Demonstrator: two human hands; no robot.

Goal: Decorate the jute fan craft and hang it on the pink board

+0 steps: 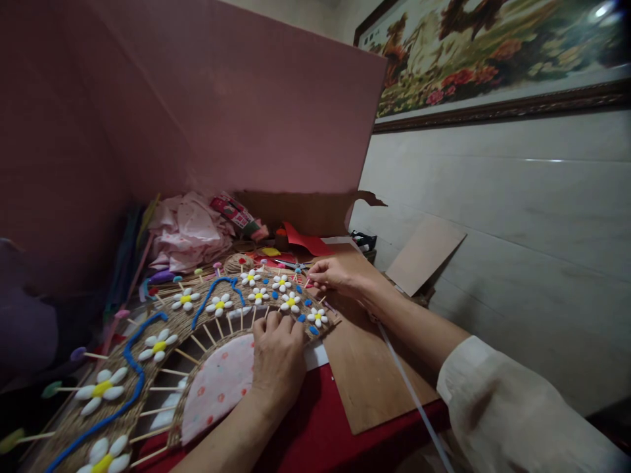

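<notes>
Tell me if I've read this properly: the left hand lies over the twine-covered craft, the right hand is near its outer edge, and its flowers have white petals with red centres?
Almost: the flower centres are yellow, not red, as the head view shows. The left hand does lie over the twine-covered craft, with the right hand near its outer edge, and the petals are white.

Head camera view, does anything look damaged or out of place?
Yes: beyond the flower-decorated, twine-wrapped arch, the upright brown cardboard panel looks torn, with a ragged strip jutting out past its upper right corner, unlike its straighter top edge.
</notes>
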